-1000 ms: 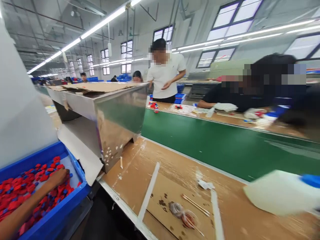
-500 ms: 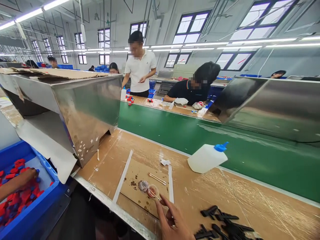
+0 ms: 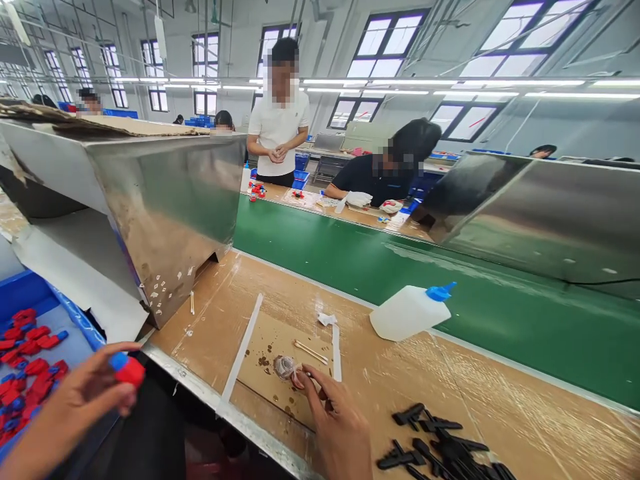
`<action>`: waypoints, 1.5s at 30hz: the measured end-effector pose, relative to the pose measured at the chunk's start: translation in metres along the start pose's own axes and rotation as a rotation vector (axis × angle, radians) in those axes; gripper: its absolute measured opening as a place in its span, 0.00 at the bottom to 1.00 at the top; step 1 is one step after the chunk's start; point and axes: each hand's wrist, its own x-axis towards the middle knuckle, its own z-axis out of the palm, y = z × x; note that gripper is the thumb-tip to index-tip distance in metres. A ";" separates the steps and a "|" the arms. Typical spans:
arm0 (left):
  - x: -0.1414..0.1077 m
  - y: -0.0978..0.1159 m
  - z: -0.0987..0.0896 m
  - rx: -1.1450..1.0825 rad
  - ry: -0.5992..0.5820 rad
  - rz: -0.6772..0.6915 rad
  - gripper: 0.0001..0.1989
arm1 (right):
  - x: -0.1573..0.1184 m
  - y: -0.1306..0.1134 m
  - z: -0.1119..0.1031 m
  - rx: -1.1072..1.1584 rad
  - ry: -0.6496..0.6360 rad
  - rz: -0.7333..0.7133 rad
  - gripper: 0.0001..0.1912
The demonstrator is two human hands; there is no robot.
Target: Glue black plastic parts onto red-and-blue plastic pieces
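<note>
Between thumb and fingers, my left hand (image 3: 93,393) holds a red and blue piece (image 3: 128,370) beside the table's front edge. More such pieces (image 3: 35,350) lie in the blue bin (image 3: 75,320) at the far left. My right hand (image 3: 333,407) is pinched at a small red-filled round container (image 3: 299,379); a thin stick seen in those fingers earlier is mostly hidden now. Touching or close to it is a clear round container (image 3: 284,367). Both stand on a stained cardboard sheet (image 3: 255,347), with cotton swabs (image 3: 311,351) behind them.
A white bottle with a blue nozzle (image 3: 410,313) lies behind the sheet to the right. Black clamps (image 3: 440,440) are piled at front right. A metal hood (image 3: 175,213) stands left; a green belt (image 3: 310,233) runs beyond. Two people are across it.
My left hand has come out of the bin, moving right with a red and blue piece. My right hand stays near the round containers. The standing person has brought both hands together.
</note>
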 end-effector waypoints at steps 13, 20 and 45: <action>0.009 0.034 0.167 -0.690 -0.526 -0.319 0.17 | -0.006 0.002 -0.013 -0.091 0.133 0.037 0.20; 0.009 0.029 0.166 -0.308 -0.605 -0.068 0.17 | -0.004 0.002 -0.015 -0.073 0.163 0.082 0.21; 0.003 0.032 0.190 -0.722 -0.558 -0.339 0.16 | -0.010 -0.005 -0.014 0.082 0.215 0.319 0.21</action>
